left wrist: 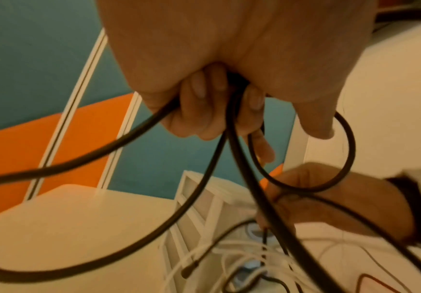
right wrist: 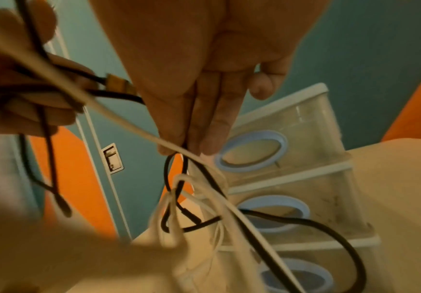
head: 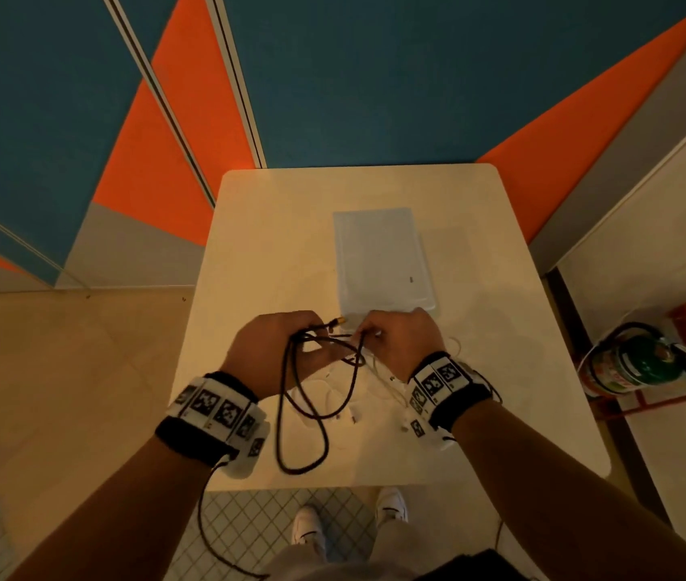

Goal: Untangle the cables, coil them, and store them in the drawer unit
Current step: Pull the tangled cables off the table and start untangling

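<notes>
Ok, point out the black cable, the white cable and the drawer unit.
black cable (left wrist: 79, 162), left wrist view: on the thick loop hanging from the left hand.
white cable (right wrist: 129, 126), right wrist view: on the taut strand running to the right hand's fingers.
drawer unit (right wrist: 312, 123), right wrist view: on the top drawer's clear front.

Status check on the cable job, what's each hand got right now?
Left hand grips black cable loops. Right hand pinches white cable. Cables tangled above table; nothing coiled. Drawer unit shut.

Tangled black cable (head: 299, 417) and white cables (head: 379, 387) before closed drawer unit (head: 381, 257).
</notes>
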`<state>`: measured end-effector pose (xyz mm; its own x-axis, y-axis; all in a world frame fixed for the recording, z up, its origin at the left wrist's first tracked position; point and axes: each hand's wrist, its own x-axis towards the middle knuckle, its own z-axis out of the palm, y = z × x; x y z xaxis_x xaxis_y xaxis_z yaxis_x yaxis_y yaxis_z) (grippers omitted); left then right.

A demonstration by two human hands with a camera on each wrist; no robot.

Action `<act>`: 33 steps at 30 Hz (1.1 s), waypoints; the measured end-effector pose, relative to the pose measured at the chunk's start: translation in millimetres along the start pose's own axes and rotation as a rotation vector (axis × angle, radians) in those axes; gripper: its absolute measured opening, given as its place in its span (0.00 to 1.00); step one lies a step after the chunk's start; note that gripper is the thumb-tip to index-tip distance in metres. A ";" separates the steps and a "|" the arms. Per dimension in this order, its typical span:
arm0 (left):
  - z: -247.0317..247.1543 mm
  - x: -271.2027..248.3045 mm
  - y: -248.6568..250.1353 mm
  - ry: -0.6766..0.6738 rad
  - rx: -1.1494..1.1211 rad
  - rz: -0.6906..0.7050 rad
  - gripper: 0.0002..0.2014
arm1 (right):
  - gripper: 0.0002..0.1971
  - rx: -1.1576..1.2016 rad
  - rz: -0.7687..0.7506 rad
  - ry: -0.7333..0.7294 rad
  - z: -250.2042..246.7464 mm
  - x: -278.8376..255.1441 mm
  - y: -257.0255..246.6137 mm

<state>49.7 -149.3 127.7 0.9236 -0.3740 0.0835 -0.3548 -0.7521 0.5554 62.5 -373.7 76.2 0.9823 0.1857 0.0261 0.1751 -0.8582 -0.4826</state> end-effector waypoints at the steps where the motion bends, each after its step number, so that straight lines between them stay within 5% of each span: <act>1: 7.6 6.5 3.0 -0.019 -0.010 -0.040 0.27 | 0.06 -0.009 -0.025 -0.015 -0.8 2.5 -3.6; 7: 37.6 20.7 6.2 -0.134 -0.266 -0.224 0.17 | 0.08 0.003 -0.007 -0.023 -5.4 3.7 -1.3; 12: 47.5 24.8 8.0 -0.215 -0.470 -0.299 0.35 | 0.12 0.033 0.007 -0.087 -4.0 0.6 -1.2; 18: 61.2 32.0 7.4 -0.176 -0.473 -0.388 0.31 | 0.13 0.105 0.030 -0.106 1.9 6.9 5.6; 25: 42.7 31.1 24.1 -0.106 -0.472 -0.295 0.11 | 0.14 0.145 -0.005 -0.116 10.2 7.2 6.0; 29: 24.3 26.5 16.3 -0.043 -0.499 -0.293 0.16 | 0.14 0.133 -0.011 -0.177 16.4 -3.6 4.6; 33: 6.7 19.5 22.0 -0.033 -0.544 -0.243 0.08 | 0.14 0.138 0.009 -0.190 25.7 -5.7 4.9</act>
<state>58.9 -176.8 136.0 0.9611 -0.2489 -0.1200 -0.0004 -0.4354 0.9002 56.0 -366.7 51.2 0.9511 0.2761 -0.1382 0.1423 -0.7892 -0.5975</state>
